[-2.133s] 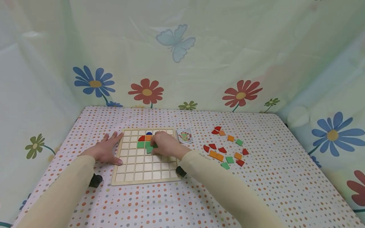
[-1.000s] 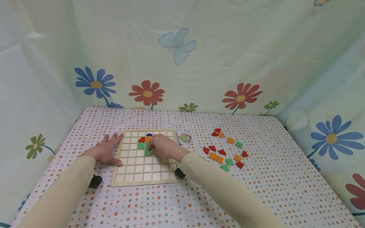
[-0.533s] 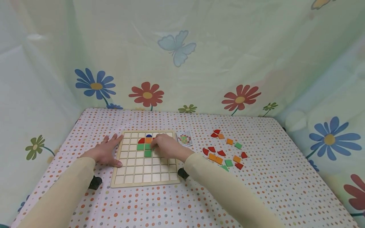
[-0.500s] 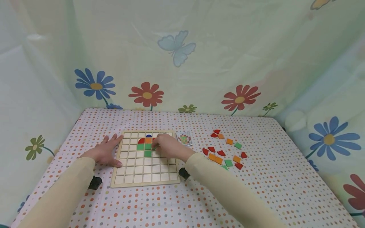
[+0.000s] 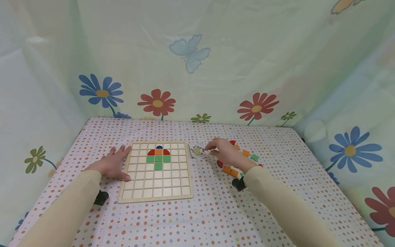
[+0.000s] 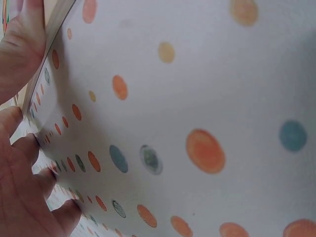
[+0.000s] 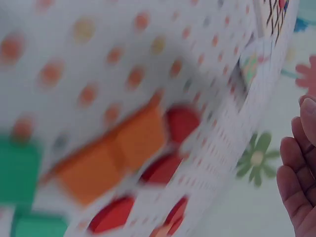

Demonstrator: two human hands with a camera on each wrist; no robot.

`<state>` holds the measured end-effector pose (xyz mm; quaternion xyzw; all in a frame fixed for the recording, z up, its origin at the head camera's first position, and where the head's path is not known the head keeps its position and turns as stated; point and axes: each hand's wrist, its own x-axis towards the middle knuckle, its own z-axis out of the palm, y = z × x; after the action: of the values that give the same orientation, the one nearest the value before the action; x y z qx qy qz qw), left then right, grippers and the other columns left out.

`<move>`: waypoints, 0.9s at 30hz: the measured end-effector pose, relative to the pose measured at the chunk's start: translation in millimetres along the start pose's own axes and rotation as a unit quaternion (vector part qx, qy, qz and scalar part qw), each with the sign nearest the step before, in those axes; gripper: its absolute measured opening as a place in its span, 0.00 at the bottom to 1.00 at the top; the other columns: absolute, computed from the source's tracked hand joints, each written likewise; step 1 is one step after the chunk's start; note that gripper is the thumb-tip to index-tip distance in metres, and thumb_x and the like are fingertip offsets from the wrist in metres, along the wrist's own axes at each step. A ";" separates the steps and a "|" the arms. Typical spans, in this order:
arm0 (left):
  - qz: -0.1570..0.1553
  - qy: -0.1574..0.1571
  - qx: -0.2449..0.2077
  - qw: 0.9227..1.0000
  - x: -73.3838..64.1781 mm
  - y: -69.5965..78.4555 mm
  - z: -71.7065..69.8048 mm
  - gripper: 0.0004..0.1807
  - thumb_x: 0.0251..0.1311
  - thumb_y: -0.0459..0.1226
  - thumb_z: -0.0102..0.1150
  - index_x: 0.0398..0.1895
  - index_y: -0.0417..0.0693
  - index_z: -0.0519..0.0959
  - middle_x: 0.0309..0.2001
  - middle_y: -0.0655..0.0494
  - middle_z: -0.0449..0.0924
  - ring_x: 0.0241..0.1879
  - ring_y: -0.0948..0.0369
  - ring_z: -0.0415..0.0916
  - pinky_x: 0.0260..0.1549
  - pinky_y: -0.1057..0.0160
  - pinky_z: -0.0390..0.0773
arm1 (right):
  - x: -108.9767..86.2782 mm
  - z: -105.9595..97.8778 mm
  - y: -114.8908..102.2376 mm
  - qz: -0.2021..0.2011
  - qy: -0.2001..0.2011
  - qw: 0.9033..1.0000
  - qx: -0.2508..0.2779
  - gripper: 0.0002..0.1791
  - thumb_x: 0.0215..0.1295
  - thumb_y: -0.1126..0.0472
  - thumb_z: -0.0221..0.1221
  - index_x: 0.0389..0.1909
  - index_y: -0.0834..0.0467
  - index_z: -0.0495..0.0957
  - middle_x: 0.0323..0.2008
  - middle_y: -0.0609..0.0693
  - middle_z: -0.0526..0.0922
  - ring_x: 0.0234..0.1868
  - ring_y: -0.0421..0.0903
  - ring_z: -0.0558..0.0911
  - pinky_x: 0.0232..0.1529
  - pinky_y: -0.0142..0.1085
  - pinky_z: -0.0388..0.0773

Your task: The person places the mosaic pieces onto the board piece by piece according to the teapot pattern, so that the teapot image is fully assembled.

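Observation:
A wooden grid board (image 5: 155, 192) lies on the dotted tablecloth. In its upper cells sit a blue half-round piece (image 5: 159, 147), an orange square (image 5: 158, 151), red quarter-rounds (image 5: 166, 152) on either side, and several green squares (image 5: 158, 166). My left hand (image 5: 112, 164) rests with spread fingers at the board's left edge, thumb and fingertips touching the frame. Between board and loose pieces lies a small pattern card (image 5: 196, 150). Over the table just right of this card is my right hand (image 5: 226, 151), fingers loosely bent and nothing visible in them; whether they touch the card I cannot tell.
Loose orange squares (image 7: 138, 138), red quarter-rounds (image 7: 181, 122) and green pieces (image 7: 17, 170) are scattered on the right side, partly hidden under my right hand and wrist in the head view. A flowered curtain (image 5: 197, 79) stands behind the table.
My right hand has left the board and moved right to beside the card. A green square and a red quarter-round it covered now show in the board. My left hand stays put.

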<state>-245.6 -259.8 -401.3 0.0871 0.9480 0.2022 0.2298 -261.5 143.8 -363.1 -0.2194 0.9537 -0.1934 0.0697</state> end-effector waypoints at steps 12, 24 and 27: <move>0.015 -0.007 0.014 1.000 2.5 -3.5 -0.9 0.68 0.49 0.46 0.80 0.82 0.35 0.41 0.79 0.26 0.31 0.76 0.24 0.25 0.69 0.20 0.37 | -60.3 -32.6 69.5 0.105 0.040 0.994 -0.012 0.13 0.71 0.70 0.60 0.54 0.65 0.83 0.52 0.62 0.85 0.56 0.60 0.82 0.60 0.57 0.80; 0.008 -0.010 0.010 1.000 4.6 -6.5 0.6 0.69 0.47 0.47 0.80 0.82 0.35 0.41 0.79 0.27 0.31 0.75 0.23 0.24 0.69 0.20 0.36 | -94.7 -21.2 107.4 0.172 0.014 0.985 -0.016 0.12 0.70 0.66 0.63 0.51 0.63 0.84 0.48 0.59 0.85 0.48 0.55 0.82 0.55 0.54 0.82; 0.011 -0.009 0.010 1.000 3.9 -5.7 0.3 0.69 0.47 0.47 0.80 0.81 0.35 0.41 0.79 0.26 0.31 0.75 0.23 0.25 0.68 0.20 0.36 | -99.6 -18.3 111.6 0.175 0.004 0.984 -0.025 0.11 0.68 0.65 0.65 0.49 0.64 0.85 0.44 0.57 0.86 0.43 0.51 0.81 0.50 0.51 0.82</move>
<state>-249.3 -263.9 -405.6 0.1019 0.9469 0.1945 0.2349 -220.1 286.9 -386.2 -0.0501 0.9822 -0.1553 0.0931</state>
